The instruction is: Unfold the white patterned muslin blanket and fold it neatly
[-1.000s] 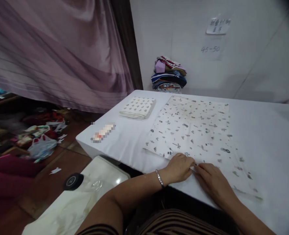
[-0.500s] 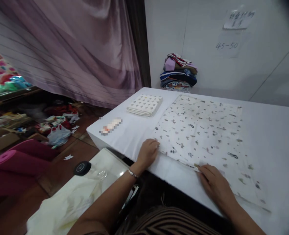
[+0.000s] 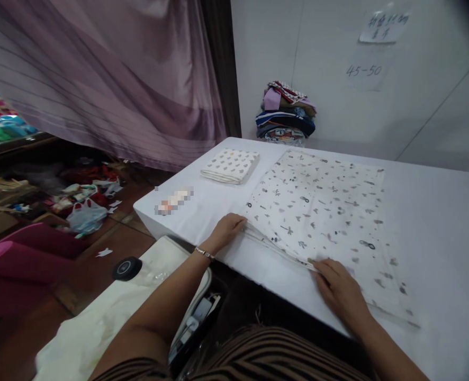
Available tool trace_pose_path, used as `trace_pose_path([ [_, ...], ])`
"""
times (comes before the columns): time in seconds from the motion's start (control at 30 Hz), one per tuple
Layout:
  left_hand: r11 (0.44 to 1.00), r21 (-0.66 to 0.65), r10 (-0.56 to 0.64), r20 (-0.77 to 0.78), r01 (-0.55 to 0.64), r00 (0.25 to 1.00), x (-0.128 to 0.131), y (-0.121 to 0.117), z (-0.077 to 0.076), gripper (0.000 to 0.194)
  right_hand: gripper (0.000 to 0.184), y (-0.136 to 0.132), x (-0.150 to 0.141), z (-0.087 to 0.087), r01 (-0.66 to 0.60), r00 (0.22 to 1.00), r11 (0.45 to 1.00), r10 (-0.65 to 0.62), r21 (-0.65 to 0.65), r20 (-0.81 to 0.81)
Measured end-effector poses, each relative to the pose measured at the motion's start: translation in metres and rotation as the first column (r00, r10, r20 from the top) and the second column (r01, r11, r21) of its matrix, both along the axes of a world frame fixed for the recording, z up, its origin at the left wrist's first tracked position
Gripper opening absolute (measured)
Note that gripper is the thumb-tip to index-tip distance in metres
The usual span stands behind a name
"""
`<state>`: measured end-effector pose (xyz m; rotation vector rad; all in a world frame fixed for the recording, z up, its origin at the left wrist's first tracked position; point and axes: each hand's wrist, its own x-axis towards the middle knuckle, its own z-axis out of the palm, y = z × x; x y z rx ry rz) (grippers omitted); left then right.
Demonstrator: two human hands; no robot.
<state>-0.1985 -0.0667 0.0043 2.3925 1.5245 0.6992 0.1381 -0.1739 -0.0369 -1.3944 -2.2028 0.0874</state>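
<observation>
White cloth (image 3: pixel 322 206): spread on the table (image 3: pixel 436 238), its near edge showing layers between the hands.
Left hand (image 3: pixel 226 232): pinching the cloth's near left corner.
Right hand (image 3: pixel 337 284): pinching the near edge, farther right.
Folded cloth (image 3: pixel 230 165): beyond the left hand.

The person wears a shirt (image 3: pixel 258 354) with stripes of brown and black, and these stripes bend in curves over the front. The left sleeve (image 3: pixel 133 370) is short and has similar stripes. Around the wrist of the left hand (image 3: pixel 227 230) is a narrow, silver-coloured bracelet (image 3: pixel 205 253).
</observation>
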Motion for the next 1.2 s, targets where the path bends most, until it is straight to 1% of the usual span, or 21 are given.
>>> trace_pose_path([
  [0.07, 0.999, 0.029, 0.037, -0.081, -0.035, 0.996, 0.004, 0.004, -0.001, 0.018, 0.028, 0.0, 0.0, 0.001, 0.006, 1.0, 1.0, -0.006, -0.001, -0.006],
  [0.2, 0.984, 0.173, 0.066, -0.191, -0.032, 0.979, 0.016, 0.003, -0.004, 0.008, 0.028, 0.0, 0.0, 0.001, 0.015, 1.0, 1.0, -0.015, -0.003, -0.01],
  [0.33, 0.944, 0.31, 0.208, -0.283, -0.116, 0.936, 0.022, -0.005, -0.003, 0.015, 0.029, 0.0, -0.001, 0.002, 0.021, 1.0, 1.0, -0.021, -0.009, -0.002],
  [0.4, 0.934, 0.332, 0.243, -0.319, -0.132, 0.916, 0.024, -0.011, -0.001, 0.019, 0.029, 0.0, -0.001, 0.003, 0.025, 1.0, 1.0, -0.025, -0.015, 0.003],
  [0.43, 0.938, 0.318, 0.243, -0.326, -0.136, 0.914, 0.025, -0.015, -0.001, 0.02, 0.029, 0.0, -0.001, 0.003, 0.028, 1.0, 0.999, -0.028, -0.017, 0.002],
  [0.53, 0.97, 0.21, 0.181, -0.28, -0.123, 0.943, 0.03, -0.025, -0.001, 0.015, 0.029, 0.0, -0.002, 0.004, 0.029, 1.0, 0.999, -0.03, -0.035, -0.006],
  [0.6, 0.985, 0.164, 0.084, -0.215, -0.048, 0.973, 0.034, -0.03, -0.002, 0.011, 0.03, 0.0, -0.002, 0.004, 0.028, 1.0, 0.998, -0.029, -0.05, -0.011],
  [0.67, 0.98, 0.182, -0.048, -0.149, 0.075, 0.988, 0.036, -0.032, -0.005, 0.014, 0.03, 0.0, -0.001, 0.004, 0.021, 1.0, 0.998, -0.022, -0.061, -0.013],
  [0.73, 0.957, 0.222, -0.167, -0.106, 0.187, 0.98, 0.038, -0.03, -0.008, 0.018, 0.029, 0.0, -0.001, 0.004, 0.015, 1.0, 0.998, -0.016, -0.063, -0.013],
  [0.8, 0.938, 0.238, -0.233, -0.1, 0.251, 0.967, 0.038, -0.027, -0.011, 0.019, 0.029, 0.0, -0.001, 0.005, 0.016, 1.0, 0.998, -0.017, -0.063, -0.013],
  [0.93, 0.941, 0.178, -0.265, -0.148, 0.289, 0.953, 0.038, -0.021, -0.011, 0.019, 0.028, 0.0, -0.002, 0.006, 0.022, 0.999, 0.999, -0.023, -0.045, -0.024],
  [1.07, 0.937, 0.115, -0.304, -0.195, 0.329, 0.933, 0.037, -0.02, -0.007, 0.02, 0.027, 0.0, -0.001, 0.006, 0.018, 0.999, 0.999, -0.019, -0.031, -0.04],
  [1.2, 0.946, 0.095, -0.283, -0.23, 0.311, 0.931, 0.04, -0.017, -0.002, 0.022, 0.026, 0.0, -0.001, 0.006, 0.012, 0.999, 0.999, -0.013, -0.034, -0.038],
])
